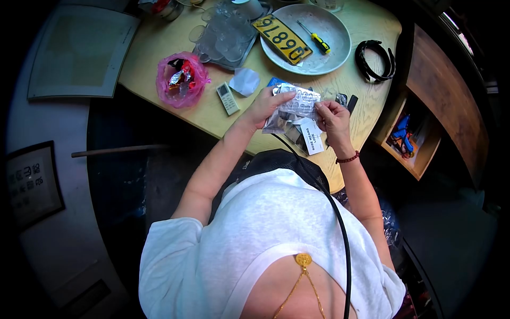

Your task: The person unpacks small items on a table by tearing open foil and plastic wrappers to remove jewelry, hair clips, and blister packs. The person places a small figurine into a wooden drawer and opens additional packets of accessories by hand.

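Fingers of the left hand (pixel 263 107) and right hand (pixel 336 121) clamped one blister pack (pixel 306 101) above the table (pixel 374 24), its long axis running hand to hand. One dish (pixel 338 45) held one screwdriver (pixel 320 42).

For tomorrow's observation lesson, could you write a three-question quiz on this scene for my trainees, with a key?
1. What lies beside the yellow number plate in the round white tray? (a) a pink bag (b) a screwdriver (c) a gold pendant
2. True or false: a dark red bracelet circles the right wrist.
3. Which hands hold the silver blister pack?

Key: 1. b; 2. true; 3. both, the left hand and right hand.
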`<state>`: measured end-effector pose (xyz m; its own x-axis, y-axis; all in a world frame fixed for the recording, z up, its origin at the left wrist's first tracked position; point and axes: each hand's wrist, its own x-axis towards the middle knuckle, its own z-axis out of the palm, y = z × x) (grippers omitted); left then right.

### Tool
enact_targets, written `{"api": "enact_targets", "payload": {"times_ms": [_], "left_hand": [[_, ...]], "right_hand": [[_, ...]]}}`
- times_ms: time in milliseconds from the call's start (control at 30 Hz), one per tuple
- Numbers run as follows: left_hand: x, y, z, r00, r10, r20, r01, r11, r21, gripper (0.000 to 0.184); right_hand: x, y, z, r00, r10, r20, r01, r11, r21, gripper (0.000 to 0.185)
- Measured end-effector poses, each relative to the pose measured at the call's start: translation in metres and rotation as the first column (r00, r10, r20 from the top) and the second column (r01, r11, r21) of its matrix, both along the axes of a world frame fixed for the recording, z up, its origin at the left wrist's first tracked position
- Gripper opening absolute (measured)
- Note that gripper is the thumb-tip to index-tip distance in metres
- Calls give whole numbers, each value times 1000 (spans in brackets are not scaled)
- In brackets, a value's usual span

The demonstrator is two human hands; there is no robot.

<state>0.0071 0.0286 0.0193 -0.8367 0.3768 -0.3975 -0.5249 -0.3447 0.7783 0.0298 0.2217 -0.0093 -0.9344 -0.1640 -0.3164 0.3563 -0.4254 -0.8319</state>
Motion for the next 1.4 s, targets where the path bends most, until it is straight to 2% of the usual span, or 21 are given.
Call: {"api": "enact_targets", "payload": {"times_ms": [133, 233, 267, 333, 400, 467, 500, 533, 633, 800, 867, 900, 967, 1033, 1167, 1233, 1400], "left_hand": [[-12, -7, 4, 1000, -8, 14, 10, 995, -104, 23], [-23, -14, 6, 985, -169, 21, 170, 974, -152, 25], [-26, -15, 4, 986, -167, 20, 168, 974, -153, 25], [-31, -19, -1, 938, -347, -18, 334, 913, -233, 24], [-33, -18, -7, 926, -376, -22, 357, 894, -269, 25], [-35, -17, -12, 913, -407, -19, 390, 888, -244, 24], [-34, -16, -12, 903, -425, -61, 391, 873, -291, 27], [-34, -16, -12, 903, -424, -64, 389, 873, -293, 27], [-27, -12, -11, 966, -237, 102, 250, 959, -135, 35], [-23, -14, -17, 981, -163, 107, 182, 961, -210, 35], [-26, -18, -18, 994, 6, 109, 25, 958, -285, 34], [-28, -21, -22, 993, 63, 101, -35, 965, -260, 34], [-28, -25, -27, 988, 124, 94, -98, 964, -249, 33], [-26, -23, -20, 969, 240, 51, -218, 937, -272, 31], [-7, -10, -16, 963, 269, 25, -261, 951, -167, 29], [4, -2, -17, 979, 202, -8, -202, 973, -111, 27], [6, -1, -32, 978, 205, -35, -207, 973, -104, 32]], "right_hand": [[8, -10, -3, 994, 59, 96, -51, 996, -78, 17], [9, -8, -5, 952, 252, 174, -243, 968, -69, 16], [9, -9, -7, 952, 253, 173, -244, 967, -69, 16], [7, -12, -10, 989, 120, -85, -96, 964, 247, 16], [2, -8, -6, 982, 154, -105, -124, 960, 252, 19], [-2, -3, -5, 932, 352, -87, -299, 881, 366, 21], [-3, -2, -1, 927, 375, -18, -350, 879, 323, 21], [-4, 1, -1, 926, 376, -22, -349, 879, 324, 21], [-1, 3, -8, 929, 364, 73, -371, 920, 129, 16], [6, -2, -11, 913, 380, 150, -395, 915, 86, 16], [9, -1, -17, 915, 373, 154, -379, 925, 11, 16], [12, -5, -20, 914, 376, 151, -382, 924, 12, 16], [19, -14, -26, 977, 108, 185, -89, 990, -108, 14], [25, -21, -30, 982, 4, 188, 26, 988, -154, 13], [28, -34, -41, 966, -188, 176, 224, 950, -217, 13], [26, -38, -40, 958, -237, 164, 272, 931, -243, 12], [25, -42, -37, 980, -173, 103, 188, 969, -159, 11]]}}
